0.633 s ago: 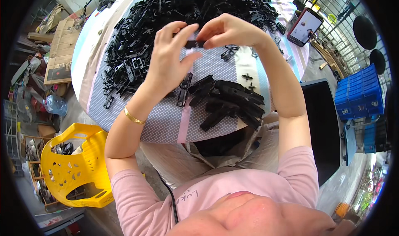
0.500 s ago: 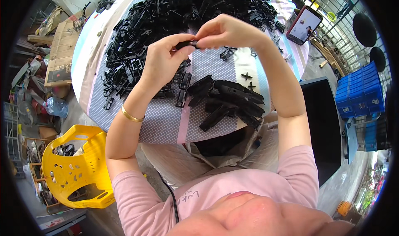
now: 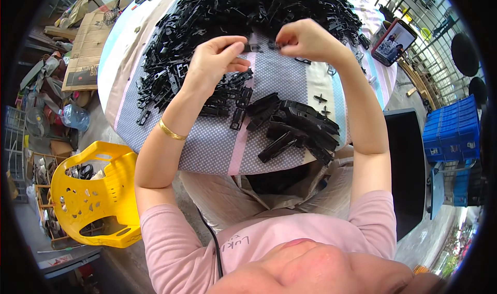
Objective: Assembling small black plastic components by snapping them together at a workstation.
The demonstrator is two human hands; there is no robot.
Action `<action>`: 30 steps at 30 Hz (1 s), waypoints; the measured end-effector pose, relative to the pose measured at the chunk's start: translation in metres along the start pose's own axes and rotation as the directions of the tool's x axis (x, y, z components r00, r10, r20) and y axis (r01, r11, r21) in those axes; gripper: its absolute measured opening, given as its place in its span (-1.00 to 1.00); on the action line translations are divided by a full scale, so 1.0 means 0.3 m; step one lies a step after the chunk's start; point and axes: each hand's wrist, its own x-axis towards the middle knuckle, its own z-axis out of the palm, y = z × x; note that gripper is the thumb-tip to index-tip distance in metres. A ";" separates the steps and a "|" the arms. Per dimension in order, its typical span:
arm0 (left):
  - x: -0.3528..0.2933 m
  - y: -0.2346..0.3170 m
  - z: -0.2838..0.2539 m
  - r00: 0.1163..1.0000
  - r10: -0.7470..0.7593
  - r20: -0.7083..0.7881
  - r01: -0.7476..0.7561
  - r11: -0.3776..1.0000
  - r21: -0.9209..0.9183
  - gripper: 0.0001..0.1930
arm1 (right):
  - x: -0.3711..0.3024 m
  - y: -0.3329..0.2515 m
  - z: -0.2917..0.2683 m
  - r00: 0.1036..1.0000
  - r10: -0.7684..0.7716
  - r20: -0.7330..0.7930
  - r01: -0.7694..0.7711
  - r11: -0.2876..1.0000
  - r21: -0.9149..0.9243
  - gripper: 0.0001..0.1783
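Observation:
My left hand [image 3: 216, 61] pinches a small black plastic part [image 3: 252, 47] between thumb and forefinger, above the dotted tablecloth [image 3: 207, 151]. To its right, and apart from it, my right hand [image 3: 309, 43] has its fingers curled closed. A dark blurred bit shows at those fingertips, too smeared to name. Beyond both hands spreads a large heap of black plastic parts [image 3: 222, 14], with loose ones trailing down beside my left wrist. Closer to me lies a pile of longer black plastic pieces [image 3: 300, 120]. Two small black cross-shaped parts [image 3: 320, 98] rest just past that pile.
A phone [image 3: 394, 42] stands propped at the table's right side. A yellow plastic chair [image 3: 121, 190] is at the left, near a cardboard box [image 3: 85, 56]. Blue crates [image 3: 451, 131] and a dark flat panel [image 3: 406, 170] stand on the right.
My hands, together half a second ago, are now apart, the right one having moved rightward. The left keeps a small black part. The whole view has shifted slightly.

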 end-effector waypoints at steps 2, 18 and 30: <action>0.000 0.007 -0.005 0.984 -0.150 0.100 0.141 0.985 0.098 -0.71 | 0.010 0.007 0.019 0.983 -0.087 -0.161 0.084 0.996 -0.026 -0.77; 0.004 -0.030 0.020 0.998 0.064 -0.013 -0.065 0.984 -0.165 -0.69 | 0.018 -0.137 0.055 0.959 0.276 0.061 -0.252 0.739 0.625 -0.74; -0.001 -0.027 0.021 0.998 0.057 0.021 -0.056 0.996 -0.066 -0.68 | 0.024 -0.126 0.057 0.938 0.320 0.138 -0.322 0.646 0.692 -0.72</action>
